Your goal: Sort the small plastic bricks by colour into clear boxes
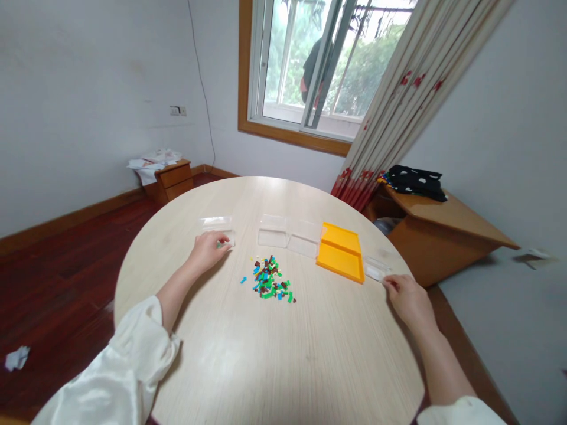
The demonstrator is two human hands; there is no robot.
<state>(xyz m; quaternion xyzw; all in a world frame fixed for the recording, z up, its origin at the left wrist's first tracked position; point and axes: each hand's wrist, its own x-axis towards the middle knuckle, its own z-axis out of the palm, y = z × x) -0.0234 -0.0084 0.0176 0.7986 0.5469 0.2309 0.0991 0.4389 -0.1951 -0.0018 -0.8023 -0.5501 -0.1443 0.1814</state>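
Note:
A loose pile of small toy bricks (268, 280) in green, blue, brown and yellow lies mid-table. My left hand (209, 251) is over the near side of an open clear plastic box (216, 223), left of the pile. Its fingers are curled toward the thumb; a greenish speck shows by them, but what they hold is too small to make out. At the far right, my right hand (408, 298) has its fingertips closed on the corner of a smaller clear plastic box (376, 270). The yellow open case (340, 252) lies just left of that box.
Two more open clear boxes, a left one (273, 237) and a right one (304, 243), stand behind the pile on the round table (283, 366). Beyond it are a small cabinet with papers (159, 162), a wooden desk (447, 227) and a curtain (394, 100). A person (312, 71) is outside the window.

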